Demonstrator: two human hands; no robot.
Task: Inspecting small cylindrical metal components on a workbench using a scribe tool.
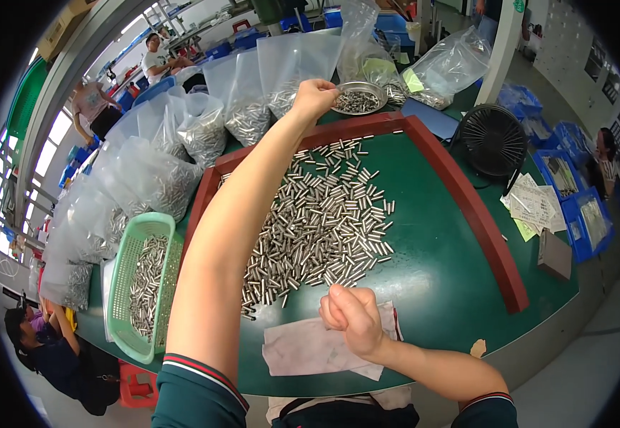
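Note:
My left arm stretches far across the table, and my left hand (315, 98) is closed at the left rim of a round metal dish (358, 111) with small metal parts in it. Whatever its fingers hold is hidden. Closer in, my right hand (353, 319) makes a fist over a stained white cloth (310, 347); its contents, if any, do not show. A wide heap of small shiny metal pins (317, 221) lies between the hands on the green table (438, 242). My left forearm covers part of the heap.
A dark red raised frame (460, 178) borders the heap. Plastic bags of metal parts (160, 178) line the left and back. A green basket (121, 292) of pins stands left. At right are a black fan (492, 140), papers (535, 203), a small box (554, 255) and blue bins (587, 221). Other people sit nearby.

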